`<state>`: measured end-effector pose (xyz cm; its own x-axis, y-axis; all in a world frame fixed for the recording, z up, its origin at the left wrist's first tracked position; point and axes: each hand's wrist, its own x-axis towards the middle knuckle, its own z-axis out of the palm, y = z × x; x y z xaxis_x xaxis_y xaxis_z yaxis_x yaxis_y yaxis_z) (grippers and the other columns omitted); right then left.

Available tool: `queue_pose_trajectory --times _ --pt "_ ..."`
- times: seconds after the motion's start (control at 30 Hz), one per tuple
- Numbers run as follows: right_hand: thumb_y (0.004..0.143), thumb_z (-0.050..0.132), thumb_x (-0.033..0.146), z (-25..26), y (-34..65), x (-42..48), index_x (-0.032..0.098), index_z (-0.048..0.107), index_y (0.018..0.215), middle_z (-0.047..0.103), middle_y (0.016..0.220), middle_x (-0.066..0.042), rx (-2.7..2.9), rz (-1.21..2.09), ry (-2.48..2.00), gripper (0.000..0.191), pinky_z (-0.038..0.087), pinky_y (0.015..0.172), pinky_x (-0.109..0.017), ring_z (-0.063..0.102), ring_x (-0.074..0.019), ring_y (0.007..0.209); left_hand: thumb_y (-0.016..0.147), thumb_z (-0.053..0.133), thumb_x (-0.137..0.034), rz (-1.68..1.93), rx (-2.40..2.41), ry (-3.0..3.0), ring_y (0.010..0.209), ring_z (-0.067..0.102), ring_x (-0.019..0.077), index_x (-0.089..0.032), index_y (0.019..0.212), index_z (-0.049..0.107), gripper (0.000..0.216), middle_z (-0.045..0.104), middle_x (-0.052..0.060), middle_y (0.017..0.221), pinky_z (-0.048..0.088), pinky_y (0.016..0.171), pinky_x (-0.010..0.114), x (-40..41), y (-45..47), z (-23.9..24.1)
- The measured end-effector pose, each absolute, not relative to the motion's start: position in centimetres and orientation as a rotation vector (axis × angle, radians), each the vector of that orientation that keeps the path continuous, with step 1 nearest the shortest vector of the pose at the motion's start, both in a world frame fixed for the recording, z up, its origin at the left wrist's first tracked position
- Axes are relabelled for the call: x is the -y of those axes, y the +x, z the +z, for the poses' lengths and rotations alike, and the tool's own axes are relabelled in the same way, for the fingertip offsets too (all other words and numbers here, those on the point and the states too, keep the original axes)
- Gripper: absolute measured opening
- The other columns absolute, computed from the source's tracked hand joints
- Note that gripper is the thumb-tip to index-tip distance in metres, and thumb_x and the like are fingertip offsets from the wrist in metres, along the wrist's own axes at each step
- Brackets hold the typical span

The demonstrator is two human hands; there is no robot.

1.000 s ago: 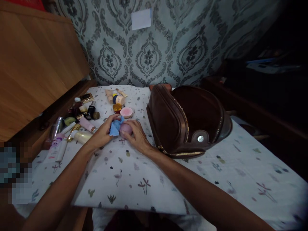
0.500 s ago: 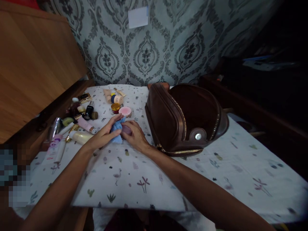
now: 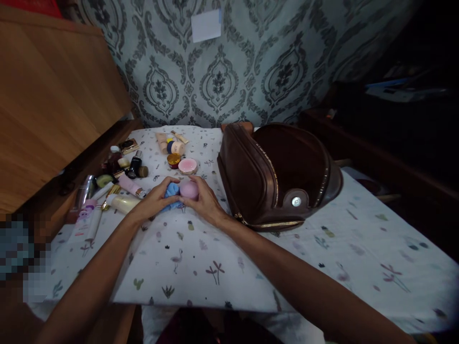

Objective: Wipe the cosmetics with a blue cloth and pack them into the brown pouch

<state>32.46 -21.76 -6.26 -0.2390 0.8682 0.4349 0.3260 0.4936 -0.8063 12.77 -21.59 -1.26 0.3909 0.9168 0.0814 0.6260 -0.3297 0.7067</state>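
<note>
A crumpled blue cloth (image 3: pixel 172 192) is bunched in my left hand (image 3: pixel 157 200), whose fingers are closed around it. My right hand (image 3: pixel 208 203) grips a round, smooth lilac item (image 3: pixel 189 190) between thumb and fingers; its exact kind does not show. The cloth and the lilac item are side by side above the printed tabletop (image 3: pixel 201 253). Just beyond my hands lie a pink-lidded round jar (image 3: pixel 187 166) and a jar with a gold lid (image 3: pixel 174 160). To the right of my right hand stands an unzipped brown leather bag (image 3: pixel 247 181).
Left of my hands lie several cosmetics, among them a cream-coloured tube (image 3: pixel 124 204), a pink tube (image 3: pixel 129 185), a black bottle (image 3: pixel 135 165) and a silver bottle (image 3: pixel 85 188). A wooden panel (image 3: pixel 60 95) borders the left side. Patterned wallpaper (image 3: pixel 218 86) rises behind.
The lilac item has turned so its round face shows more, and the blue cloth has drawn off it to the left. The bag and cosmetics rest where they were.
</note>
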Motion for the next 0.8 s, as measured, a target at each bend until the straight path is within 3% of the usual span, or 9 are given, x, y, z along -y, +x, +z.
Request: queue_pose_trajectory --times 0.1,0.17,0.3,0.37,0.43,0.57,0.7,0.8 --pt "0.069 0.081 0.029 -6.6 32.4 21.9 0.014 0.039 0.143 0.055 0.136 -0.019 1.807 0.694 -1.166 0.087 0.042 0.107 -0.050 0.051 -0.0318 0.127 0.086 0.058 -0.057 0.739 -1.460 2.049 0.078 0.055 0.0201 -0.022 0.113 0.052 0.045 0.056 -0.002 0.084 0.044 0.071 0.031 21.5 12.6 -1.4" --pt "0.068 0.081 0.028 -6.6 32.3 22.1 0.015 0.045 0.137 0.059 0.128 -0.018 1.837 0.631 -1.269 0.079 0.043 0.104 -0.051 0.053 -0.0328 0.122 0.090 0.052 -0.057 0.817 -1.522 2.027 0.079 0.055 0.0198 -0.021 0.114 0.051 0.044 0.056 -0.001 0.085 0.045 0.073 0.032 21.5 12.7 -1.6" --pt "0.073 0.076 0.029 -6.1 32.5 22.4 0.018 0.057 0.114 0.064 0.109 -0.012 1.897 0.574 -1.326 0.047 0.048 0.092 -0.046 0.058 -0.0299 0.106 0.094 0.048 -0.055 0.844 -1.324 2.070 0.106 0.059 0.0245 -0.018 0.133 0.043 0.054 0.060 0.009 0.121 0.047 0.094 0.038 21.9 13.8 -2.2" --pt "0.074 0.074 0.030 -5.9 32.7 22.5 0.020 0.056 0.113 0.065 0.104 -0.009 1.899 0.610 -1.295 0.043 0.049 0.086 -0.042 0.060 -0.0273 0.097 0.091 0.056 -0.057 0.779 -1.139 2.123 0.125 0.052 0.0280 -0.019 0.142 0.039 0.065 0.051 0.012 0.140 0.041 0.107 0.040 22.0 14.3 -2.6" --pt "0.075 0.072 0.029 -5.7 32.8 22.7 0.020 0.054 0.115 0.065 0.101 -0.006 1.888 0.656 -1.243 0.044 0.050 0.082 -0.039 0.060 -0.0252 0.092 0.085 0.065 -0.060 0.776 -1.065 2.156 0.133 0.047 0.0308 -0.019 0.144 0.038 0.077 0.047 0.014 0.146 0.036 0.112 0.043 22.1 14.8 -3.0" --pt "0.076 0.068 0.026 -5.9 32.8 22.8 0.018 0.054 0.115 0.065 0.104 -0.008 1.882 0.641 -1.136 0.043 0.051 0.081 -0.038 0.061 -0.0249 0.091 0.075 0.075 -0.062 0.916 -1.145 2.201 0.130 0.051 0.0328 -0.020 0.139 0.047 0.082 0.054 0.015 0.138 0.039 0.111 0.048 22.1 15.5 -3.6" --pt "0.078 0.063 0.024 -6.4 32.5 22.7 0.018 0.056 0.115 0.066 0.108 -0.010 1.841 0.583 -1.061 0.038 0.052 0.087 -0.041 0.062 -0.0266 0.099 0.078 0.074 -0.053 0.997 -1.232 2.218 0.122 0.057 0.0304 -0.020 0.130 0.054 0.065 0.062 0.012 0.128 0.044 0.105 0.045 22.4 16.0 -3.4" --pt "0.076 0.064 0.022 -6.6 32.3 22.6 0.016 0.055 0.123 0.065 0.118 -0.014 1.802 0.583 -0.998 0.048 0.051 0.095 -0.043 0.061 -0.0280 0.110 0.081 0.069 -0.047 1.024 -1.280 2.184 0.114 0.061 0.0277 -0.018 0.123 0.058 0.052 0.066 0.010 0.122 0.047 0.100 0.040 22.7 16.1 -2.9"
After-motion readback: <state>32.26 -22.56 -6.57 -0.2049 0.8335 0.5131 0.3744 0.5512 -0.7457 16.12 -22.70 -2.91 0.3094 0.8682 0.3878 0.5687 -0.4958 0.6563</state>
